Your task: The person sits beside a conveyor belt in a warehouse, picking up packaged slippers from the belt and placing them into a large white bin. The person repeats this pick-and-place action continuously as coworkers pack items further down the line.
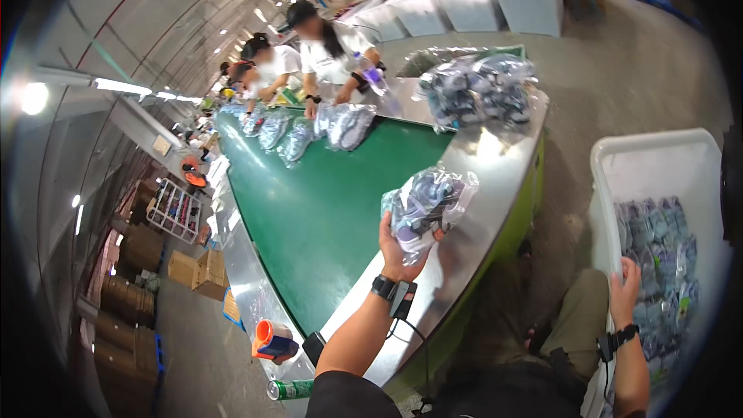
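Observation:
My left hand (397,251) is closed around the lower left side of a clear plastic bag of shoes (430,209), raised above the metal edge of the work table. The shoes inside look grey and lilac, with dark and orange patches. Beside the near rim of a white bin (607,186), my right hand (625,294) has its fingers apart and slightly bent, with nothing seen in them. Rows of bagged grey-blue shoes (658,263) fill the bin's lower part. Both wrists wear dark bands with small devices.
A green conveyor belt (309,209) runs away between metal borders. More bagged shoes (476,89) are heaped at its right corner. Co-workers (329,54) handle bags along the far side. An orange-topped container (272,338) and a green can (290,389) are near my left arm.

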`<state>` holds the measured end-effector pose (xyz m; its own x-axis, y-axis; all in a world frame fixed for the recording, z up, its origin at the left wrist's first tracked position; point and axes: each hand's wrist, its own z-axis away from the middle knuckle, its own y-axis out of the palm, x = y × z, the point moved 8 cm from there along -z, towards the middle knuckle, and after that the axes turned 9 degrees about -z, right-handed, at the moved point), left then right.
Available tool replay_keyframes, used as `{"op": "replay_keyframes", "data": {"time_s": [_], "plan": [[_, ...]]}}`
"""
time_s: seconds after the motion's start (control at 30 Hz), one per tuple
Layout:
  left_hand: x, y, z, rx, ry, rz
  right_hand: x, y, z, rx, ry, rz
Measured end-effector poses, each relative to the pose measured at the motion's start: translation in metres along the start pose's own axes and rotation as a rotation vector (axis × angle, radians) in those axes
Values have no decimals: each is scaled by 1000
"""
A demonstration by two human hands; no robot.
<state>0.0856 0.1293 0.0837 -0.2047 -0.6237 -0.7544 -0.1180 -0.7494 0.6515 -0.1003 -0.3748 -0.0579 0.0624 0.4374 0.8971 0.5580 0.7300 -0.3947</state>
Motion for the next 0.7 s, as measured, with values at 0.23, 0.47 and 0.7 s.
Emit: {"op": "replay_keyframes", "data": {"time_s": [0.23,0.47,0.7], "plan": [[48,41,49,-134,-68,-30,27,-5,-6,77,-20,-31],[111,50,86,-14,-313,85,156,17,8,446,78,-575],[151,50,99,58,-344,-20,198,44,38,692,148,-735]]}}
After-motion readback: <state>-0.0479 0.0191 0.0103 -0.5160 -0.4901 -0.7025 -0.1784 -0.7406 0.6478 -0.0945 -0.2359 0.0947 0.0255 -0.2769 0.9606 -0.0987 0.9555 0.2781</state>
